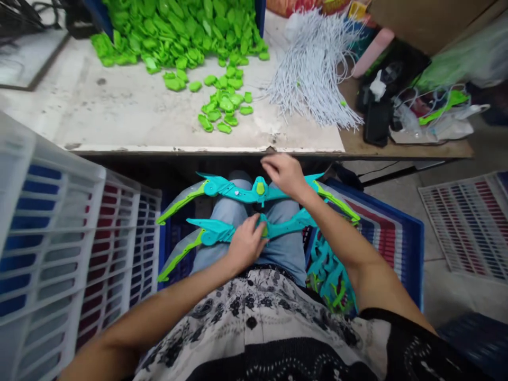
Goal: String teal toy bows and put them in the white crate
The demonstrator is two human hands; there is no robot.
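Observation:
Two turquoise toy bows with lime-green limb tips lie across my lap, one behind the other. The farther toy bow (248,194) has a lime-green piece (260,188) at its middle. On the nearer toy bow (216,231), my left hand (246,242) grips the centre, its fingers curled by the green piece there. My right hand (286,173) is raised at the farther bow, just right of its middle, near the table edge. Its thumb and fingers are pinched together; whatever may be between them is too small to make out. My right forearm partly covers both bows' right limbs.
On the table (130,119) ahead lie a heap of small green plastic pieces (190,37) and a bundle of white strings (313,74). A black phone-like object (376,123) sits at right. White crates (51,254) stand left; a blue crate (415,254) holding turquoise parts (329,259) stands right.

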